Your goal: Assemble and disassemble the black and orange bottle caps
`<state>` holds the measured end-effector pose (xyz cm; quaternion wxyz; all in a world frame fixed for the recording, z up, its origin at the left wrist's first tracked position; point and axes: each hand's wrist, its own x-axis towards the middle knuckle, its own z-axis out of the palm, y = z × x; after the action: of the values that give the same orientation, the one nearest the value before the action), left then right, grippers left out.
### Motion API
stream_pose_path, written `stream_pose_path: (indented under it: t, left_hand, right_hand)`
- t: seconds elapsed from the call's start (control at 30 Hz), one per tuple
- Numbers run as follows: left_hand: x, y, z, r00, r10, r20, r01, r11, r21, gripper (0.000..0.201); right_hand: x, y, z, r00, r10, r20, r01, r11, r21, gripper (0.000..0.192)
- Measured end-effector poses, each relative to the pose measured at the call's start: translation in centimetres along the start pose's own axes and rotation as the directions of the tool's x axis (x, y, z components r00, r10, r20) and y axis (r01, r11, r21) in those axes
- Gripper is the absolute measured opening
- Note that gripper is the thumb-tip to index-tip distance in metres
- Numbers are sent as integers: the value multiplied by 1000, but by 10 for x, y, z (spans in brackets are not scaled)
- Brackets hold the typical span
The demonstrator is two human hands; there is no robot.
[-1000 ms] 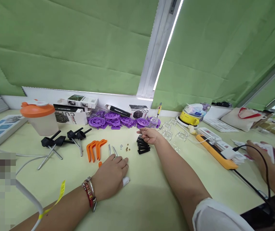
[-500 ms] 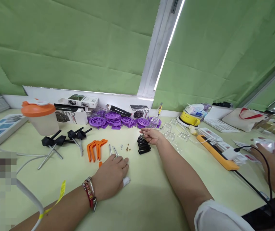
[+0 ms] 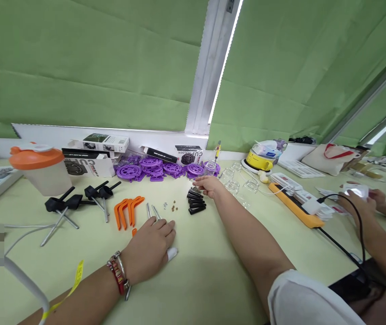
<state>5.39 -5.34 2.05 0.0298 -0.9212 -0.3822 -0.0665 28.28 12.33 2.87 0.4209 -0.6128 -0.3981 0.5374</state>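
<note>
A pale green table [image 3: 196, 289] runs under green blinds [image 3: 94, 67], and the parts on it lie in rows by kind, which looks like sorting for easy reach. At the far left stands a cup with an orange lid [image 3: 37, 169]; right of it, along the far edge, are boxes [image 3: 93, 155] and a heap of purple wheels [image 3: 152, 169]. Nearer lie black-headed rods [image 3: 74, 203], orange hooks [image 3: 127, 210] and two metal pins [image 3: 152, 211]. The left hand [image 3: 149, 248] rests palm down, flat and holding nothing, fingers at the pins, probably as a prop. The right hand [image 3: 207, 185] reaches far, fingers loosely curled, tips at the pile of black pegs [image 3: 195, 203]; whether it holds one I cannot tell. At the right, another person's hands [image 3: 362, 203] hold a small white thing.
</note>
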Motion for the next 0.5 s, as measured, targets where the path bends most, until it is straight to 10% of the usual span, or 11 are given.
stream_pose_path:
  t: [0.5]
  left_hand:
    - [0,-2,3,999,17,-32,-17,1000,20,33]
  right_hand:
    - [0,-5,-3,984,-179,-15,169,952,-256,5]
